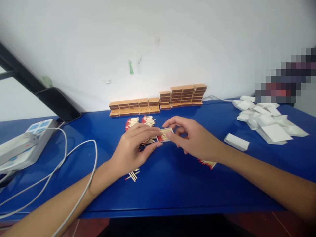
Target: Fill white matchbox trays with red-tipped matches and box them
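A small white matchbox tray (172,130) filled with red-tipped matches (163,135) is between my two hands, above the blue table. My left hand (135,141) grips its left end, fingers along the top side and thumb below. My right hand (189,133) has its thumb on the matches at the right end, its fingers curled behind. Piles of loose matches (132,122) lie behind my left hand, and a few stray matches (133,174) lie below it. More matches (208,163) show partly from under my right forearm.
Stacked matchboxes (182,95) line the wall at the back. A heap of white paper trays (264,118) lies right, with one tray (237,141) apart. At left are a power strip (37,141), a black phone-like slab (58,103) and a white cable (95,158) crossing my left forearm.
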Available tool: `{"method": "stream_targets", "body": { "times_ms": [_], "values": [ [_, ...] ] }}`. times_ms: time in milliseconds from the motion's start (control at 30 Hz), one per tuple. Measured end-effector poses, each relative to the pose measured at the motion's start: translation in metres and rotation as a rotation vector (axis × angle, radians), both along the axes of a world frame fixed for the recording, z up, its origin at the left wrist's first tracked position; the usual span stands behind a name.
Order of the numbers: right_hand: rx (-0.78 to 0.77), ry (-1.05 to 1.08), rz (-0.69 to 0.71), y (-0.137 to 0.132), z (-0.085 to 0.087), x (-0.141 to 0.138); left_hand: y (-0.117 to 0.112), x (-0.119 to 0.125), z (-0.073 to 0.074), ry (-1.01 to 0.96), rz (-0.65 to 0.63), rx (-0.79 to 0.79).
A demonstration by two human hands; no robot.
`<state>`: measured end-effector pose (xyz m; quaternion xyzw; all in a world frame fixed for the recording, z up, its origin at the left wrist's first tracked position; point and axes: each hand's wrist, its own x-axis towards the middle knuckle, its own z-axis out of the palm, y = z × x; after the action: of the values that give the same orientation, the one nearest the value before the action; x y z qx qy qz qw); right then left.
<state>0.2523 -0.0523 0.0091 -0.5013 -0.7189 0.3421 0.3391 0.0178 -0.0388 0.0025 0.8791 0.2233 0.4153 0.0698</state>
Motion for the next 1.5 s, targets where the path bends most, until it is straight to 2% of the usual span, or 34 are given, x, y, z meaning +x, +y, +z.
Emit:
{"method": "stream_targets", "body": {
  "times_ms": [700, 800, 900, 1000, 1033, 1100, 1233, 1333, 1433, 1500],
  "values": [
    [0.051, -0.051, 0.001, -0.004, 0.001, -0.001, -0.002, 0.0, 0.003, 0.021, 0.023, -0.047],
    [0.103, -0.064, -0.012, 0.003, 0.005, 0.004, -0.002, -0.001, 0.002, 0.006, 0.047, -0.04],
    [0.306, -0.183, -0.12, 0.027, 0.011, 0.019, 0.001, -0.003, 0.001, -0.018, 0.071, -0.049],
    [0.627, -0.502, -0.207, 0.068, 0.019, 0.037, 0.005, -0.005, -0.002, -0.033, 0.083, -0.072],
    [0.723, -0.623, -0.21, 0.083, 0.021, 0.041, 0.006, -0.006, -0.003, -0.034, 0.084, -0.079],
    [0.831, -0.854, -0.123, 0.112, 0.026, 0.043, 0.008, -0.007, -0.004, -0.03, 0.089, -0.092],
    [0.909, -1.051, -0.048, 0.162, 0.031, 0.035, 0.009, -0.009, -0.001, -0.034, 0.102, -0.076],
    [0.886, -1.079, -0.021, 0.189, 0.032, 0.032, 0.01, -0.011, 0.001, -0.042, 0.121, -0.061],
    [0.856, -1.056, 0.023, 0.203, 0.034, 0.034, 0.012, -0.013, 0.001, -0.038, 0.133, -0.06],
    [0.857, -1.025, 0.041, 0.202, 0.038, 0.037, 0.013, -0.013, -0.001, -0.042, 0.13, -0.057]
  ]
}}
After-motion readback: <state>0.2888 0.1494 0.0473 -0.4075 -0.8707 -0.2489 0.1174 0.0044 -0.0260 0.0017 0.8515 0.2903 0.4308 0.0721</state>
